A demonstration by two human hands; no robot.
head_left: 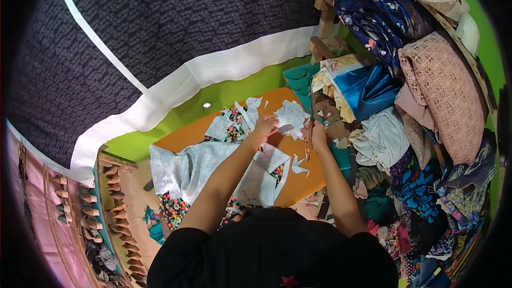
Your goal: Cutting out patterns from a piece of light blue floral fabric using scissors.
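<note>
My left hand (264,128) has its fingers closed at the left edge of a crinkled whitish fabric piece (293,119) above the orange-brown board (314,170). At that piece's right side, my right hand (317,134) is wrapped round long, narrow scissors (311,114), whose blades point away from me; their handles are partly hidden. Under my left forearm lies a larger pale fabric (197,162), with a black floral print (173,210) showing along its lower edge. Beyond my left hand is a smaller floral and whitish piece (230,124). A thin white offcut (298,165) rests near my right wrist.
Piled fabrics, among them a shiny blue cloth (368,93) and a beige lace cloth (442,90), crowd the right side. A dark patterned curtain (176,26) with a white border hangs ahead. Wooden racks of pointed pieces (118,205) stand at left.
</note>
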